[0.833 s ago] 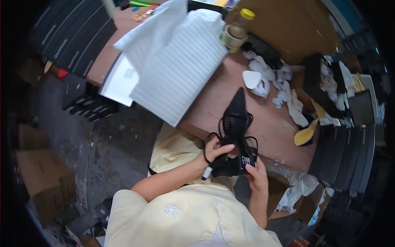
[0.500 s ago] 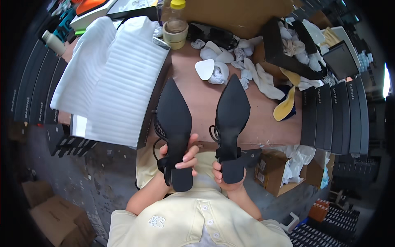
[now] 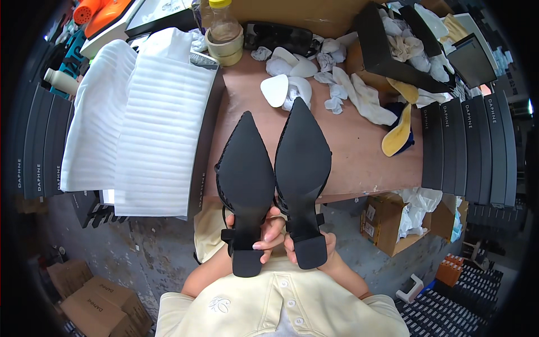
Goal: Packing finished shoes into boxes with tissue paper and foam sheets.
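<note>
Two black pointed-toe heeled shoes are held up side by side before my chest, soles facing me and toes pointing away. My left hand (image 3: 269, 233) wraps round the narrow waist of the left shoe (image 3: 247, 168), just above its block heel. My right hand (image 3: 329, 242) grips the right shoe (image 3: 303, 151) near its heel, fingers partly hidden behind it. The two shoes nearly touch along their inner sides. A black strap shows beside each heel. To the left, white foam sheeting (image 3: 163, 123) lies over an open shoe box (image 3: 203, 168).
Crumpled paper and white inserts (image 3: 275, 91) lie on the pinkish table (image 3: 359, 163). Yellow insoles (image 3: 398, 135) rest at right. Dark shoe boxes (image 3: 469, 149) stand in rows on both sides. A tape roll (image 3: 227, 51) holds a bottle. An open carton (image 3: 387, 224) sits below the table edge.
Both hands have brought the shoes closer together, the right shoe shifting left toward the other. The shoes appear slightly larger, and the whole view has shifted a little.
</note>
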Motion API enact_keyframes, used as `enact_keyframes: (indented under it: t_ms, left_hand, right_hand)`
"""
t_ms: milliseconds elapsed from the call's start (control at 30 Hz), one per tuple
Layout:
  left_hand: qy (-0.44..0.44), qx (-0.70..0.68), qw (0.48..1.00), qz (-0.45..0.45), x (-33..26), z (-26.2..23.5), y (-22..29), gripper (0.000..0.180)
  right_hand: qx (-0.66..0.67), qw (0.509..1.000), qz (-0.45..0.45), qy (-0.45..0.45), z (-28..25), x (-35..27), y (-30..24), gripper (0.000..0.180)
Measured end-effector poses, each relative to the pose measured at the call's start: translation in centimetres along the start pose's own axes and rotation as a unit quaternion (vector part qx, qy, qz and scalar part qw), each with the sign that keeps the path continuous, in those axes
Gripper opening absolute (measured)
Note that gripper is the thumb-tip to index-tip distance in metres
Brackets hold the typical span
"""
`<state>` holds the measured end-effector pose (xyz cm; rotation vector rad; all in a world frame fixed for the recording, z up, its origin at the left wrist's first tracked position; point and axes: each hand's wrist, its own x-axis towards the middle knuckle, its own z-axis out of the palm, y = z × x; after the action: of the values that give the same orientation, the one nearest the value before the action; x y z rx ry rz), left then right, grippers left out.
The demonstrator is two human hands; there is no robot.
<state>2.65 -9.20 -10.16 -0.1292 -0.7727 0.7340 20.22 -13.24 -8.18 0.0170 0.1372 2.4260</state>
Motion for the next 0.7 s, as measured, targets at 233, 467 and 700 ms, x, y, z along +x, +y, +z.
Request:
enact_keyframes:
  t_ms: [233, 467, 700]
  left_hand:
    - [0.017, 0.001, 1.000, 0.008, -0.4, -0.3, 0.3, 0.082]
    - [0.017, -0.017, 1.000, -0.019, -0.4, -0.1, 0.7, 0.083]
    - [0.213, 0.076, 0.971, 0.072, -0.4, 1.9, 0.3, 0.082]
  right_hand:
    - [-0.050, 0.996, -0.001, 0.068, 0.7, 0.3, -0.2, 0.068]
    - [-0.013, 1.000, -0.009, 0.013, -0.2, 0.3, -0.5, 0.073]
    - [-0.181, 0.969, -0.090, 0.141, 1.1, 0.0, -2.1, 0.071]
